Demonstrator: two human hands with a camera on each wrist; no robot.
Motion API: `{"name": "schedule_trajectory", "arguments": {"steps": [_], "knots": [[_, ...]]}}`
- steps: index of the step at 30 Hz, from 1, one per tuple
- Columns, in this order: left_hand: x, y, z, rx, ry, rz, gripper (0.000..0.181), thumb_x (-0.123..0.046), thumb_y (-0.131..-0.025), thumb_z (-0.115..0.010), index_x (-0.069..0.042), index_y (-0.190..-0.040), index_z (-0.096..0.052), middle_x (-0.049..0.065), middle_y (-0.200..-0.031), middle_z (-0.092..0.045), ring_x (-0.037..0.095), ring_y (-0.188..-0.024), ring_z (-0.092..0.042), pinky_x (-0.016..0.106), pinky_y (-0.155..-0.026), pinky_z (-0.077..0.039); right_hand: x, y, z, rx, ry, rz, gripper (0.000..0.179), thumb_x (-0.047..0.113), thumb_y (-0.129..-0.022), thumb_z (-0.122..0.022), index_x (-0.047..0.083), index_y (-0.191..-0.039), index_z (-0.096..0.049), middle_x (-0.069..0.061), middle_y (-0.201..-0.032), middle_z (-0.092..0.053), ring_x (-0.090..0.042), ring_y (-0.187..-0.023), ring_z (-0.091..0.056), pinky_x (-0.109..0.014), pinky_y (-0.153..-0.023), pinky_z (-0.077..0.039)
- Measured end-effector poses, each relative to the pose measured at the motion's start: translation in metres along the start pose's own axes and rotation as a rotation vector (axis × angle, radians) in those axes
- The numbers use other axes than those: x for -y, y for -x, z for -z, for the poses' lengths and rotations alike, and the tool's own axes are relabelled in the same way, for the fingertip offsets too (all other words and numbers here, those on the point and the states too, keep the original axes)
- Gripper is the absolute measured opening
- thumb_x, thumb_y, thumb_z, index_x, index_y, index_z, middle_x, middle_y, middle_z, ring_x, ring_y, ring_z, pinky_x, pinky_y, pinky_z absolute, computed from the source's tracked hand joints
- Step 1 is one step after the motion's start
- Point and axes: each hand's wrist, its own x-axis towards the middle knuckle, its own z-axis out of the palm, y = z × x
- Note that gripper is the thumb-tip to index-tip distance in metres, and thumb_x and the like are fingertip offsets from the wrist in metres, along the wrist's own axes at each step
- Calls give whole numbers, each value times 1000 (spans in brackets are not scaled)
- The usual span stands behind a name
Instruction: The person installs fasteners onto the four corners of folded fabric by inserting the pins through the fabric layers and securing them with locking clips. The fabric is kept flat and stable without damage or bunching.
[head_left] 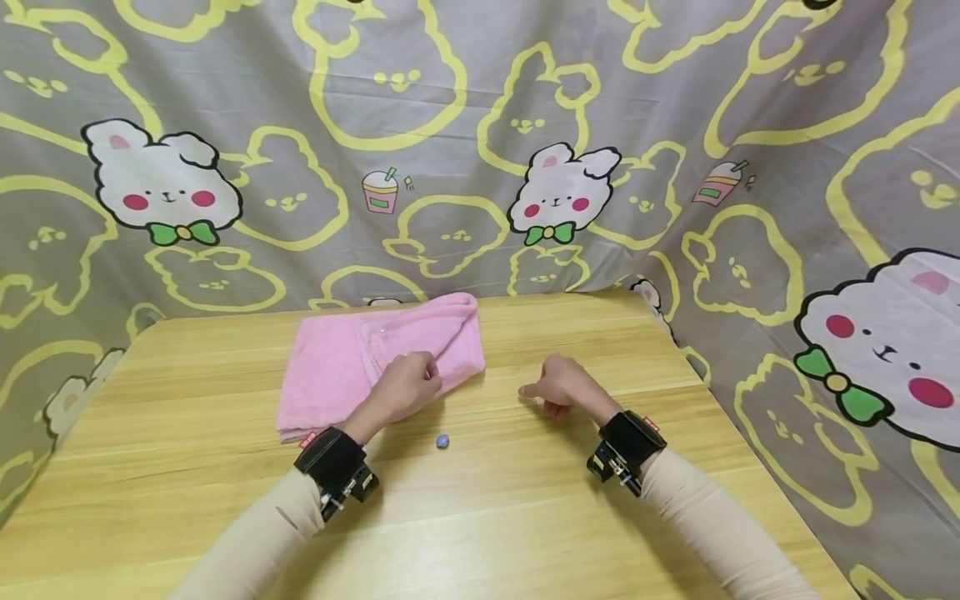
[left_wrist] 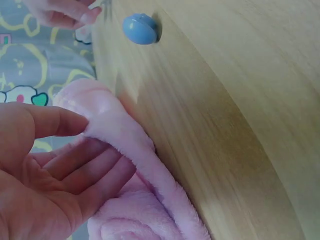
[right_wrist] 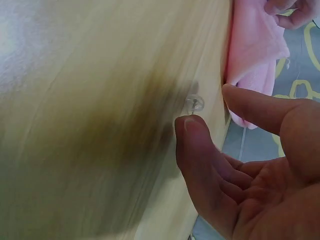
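My left hand [head_left: 408,385] is over the front right part of a folded pink towel [head_left: 322,358]. In the left wrist view its fingers bend loosely with a gap to the thumb, and the towel's edge [left_wrist: 165,185] runs behind the fingertips. My right hand [head_left: 566,385] is low over the table, right of the towel. Its thumb and bent forefinger stand apart in the right wrist view. Right at the forefinger's tip appears a small clear round piece with a thin metal core [right_wrist: 195,103]. A small blue rounded piece [head_left: 442,442] lies on the table between the hands.
The light wooden table [head_left: 480,517] runs back to a grey cloth curtain [head_left: 465,242] with yellow outlines and white rabbit heads. More of this cloth hangs along the right side. A black camera strap sits on each wrist.
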Motion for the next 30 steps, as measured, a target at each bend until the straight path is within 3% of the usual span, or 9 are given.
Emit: {"name": "schedule_trajectory", "arguments": {"steps": [11, 22, 30], "knots": [[-1, -1, 3, 7, 23, -43, 5, -5, -89, -66, -4, -83, -65, 3, -66, -59, 15, -56, -49, 27, -55, -39, -5, -1, -6, -8, -55, 33, 31, 21, -85, -81, -3, -71, -65, -12, -63, -69, -20, -51, -66, -32, -53, -58], [0, -1, 3, 9, 21, -60, 4, -5, -88, -67, -3, -88, -70, 11, -83, -73, 17, -66, -59, 30, -63, -48, -6, -1, -9, -24, -48, 43, 24, 11, -83, -78, 3, -66, -63, -9, -61, -66, -20, -50, -66, -31, -52, -57], [0, 0, 4, 27, 30, -47, 9, -6, -90, -67, -2, -94, -74, 13, -91, -76, 20, -77, -66, 32, -69, -53, -7, -2, -12, -46, -59, 130, 16, 9, -82, -73, 7, -70, -63, -6, -63, -66, -17, -52, -60, -26, -51, -48]]}}
